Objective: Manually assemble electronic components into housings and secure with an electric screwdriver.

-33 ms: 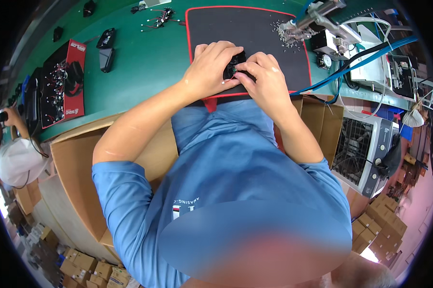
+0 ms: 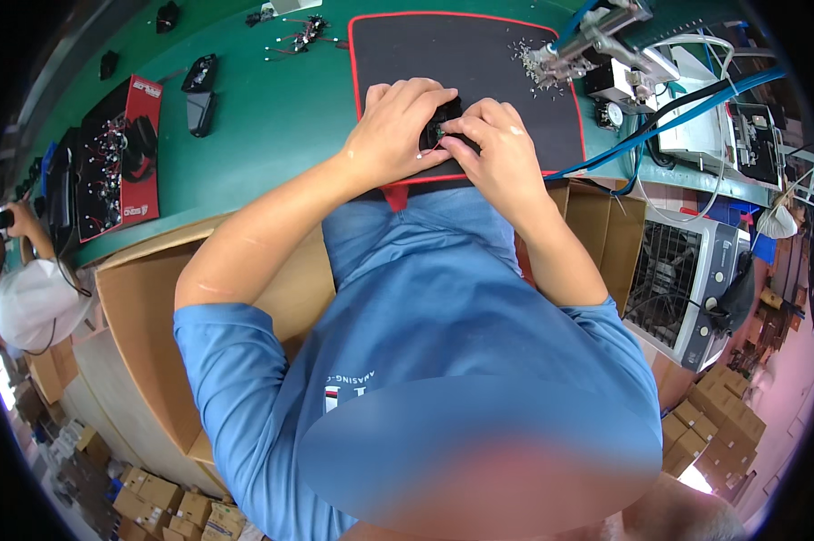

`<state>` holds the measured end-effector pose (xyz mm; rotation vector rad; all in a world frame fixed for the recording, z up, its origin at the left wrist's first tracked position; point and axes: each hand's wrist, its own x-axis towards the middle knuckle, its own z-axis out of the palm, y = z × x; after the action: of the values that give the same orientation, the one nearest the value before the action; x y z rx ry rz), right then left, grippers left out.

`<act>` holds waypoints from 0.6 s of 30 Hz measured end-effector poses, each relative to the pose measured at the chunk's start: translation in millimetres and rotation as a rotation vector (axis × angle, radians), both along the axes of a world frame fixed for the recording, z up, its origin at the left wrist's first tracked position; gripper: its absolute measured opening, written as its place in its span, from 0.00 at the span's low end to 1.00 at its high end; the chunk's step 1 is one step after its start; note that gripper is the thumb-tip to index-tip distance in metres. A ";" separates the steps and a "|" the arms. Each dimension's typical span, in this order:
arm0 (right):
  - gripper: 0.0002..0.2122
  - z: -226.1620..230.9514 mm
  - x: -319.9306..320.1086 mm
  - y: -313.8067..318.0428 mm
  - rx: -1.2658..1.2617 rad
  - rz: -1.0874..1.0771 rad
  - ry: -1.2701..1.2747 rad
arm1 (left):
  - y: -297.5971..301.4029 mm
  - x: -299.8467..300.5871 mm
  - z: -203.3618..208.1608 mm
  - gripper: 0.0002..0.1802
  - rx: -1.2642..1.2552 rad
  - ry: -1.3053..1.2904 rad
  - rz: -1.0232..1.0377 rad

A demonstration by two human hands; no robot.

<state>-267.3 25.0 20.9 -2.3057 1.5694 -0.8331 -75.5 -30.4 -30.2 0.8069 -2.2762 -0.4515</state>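
Observation:
Over the near part of a black mat with a red edge (image 2: 452, 54), both my hands are closed about a small black plastic housing (image 2: 441, 114). Its inside shows a bit of green, and a thin red wire with a white plug end (image 2: 420, 156) sticks out toward me. My left hand (image 2: 393, 126) grips the housing from the left, fingers curled over its far side. The fingertips of my right hand (image 2: 495, 144) pinch at its right side and inside; whatever they pinch is hidden.
Loose small screws (image 2: 538, 68) lie beside a metal machine head (image 2: 596, 41) at the mat's far right. Blue hoses (image 2: 641, 135) cross the right edge. Left stand a red box (image 2: 146, 108) of wired parts and black housings (image 2: 200, 110). A co-worker (image 2: 37, 293) sits far left.

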 end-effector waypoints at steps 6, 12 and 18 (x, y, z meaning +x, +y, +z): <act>0.08 2.6 -0.8 -2.8 0.093 -0.032 0.022 | -1.2 -0.1 1.0 0.44 -0.023 0.019 -0.011; 0.10 8.3 -10.3 -5.3 0.298 0.038 -0.033 | -2.0 -0.2 0.0 0.44 0.051 0.025 0.004; 0.12 13.5 -11.5 -4.8 0.298 0.072 -0.002 | -4.9 0.4 -0.9 0.44 0.088 0.048 0.004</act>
<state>-278.8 20.3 34.4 -2.1318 1.4857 -0.5422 -75.2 -35.3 -31.0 0.8350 -2.2234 -0.5670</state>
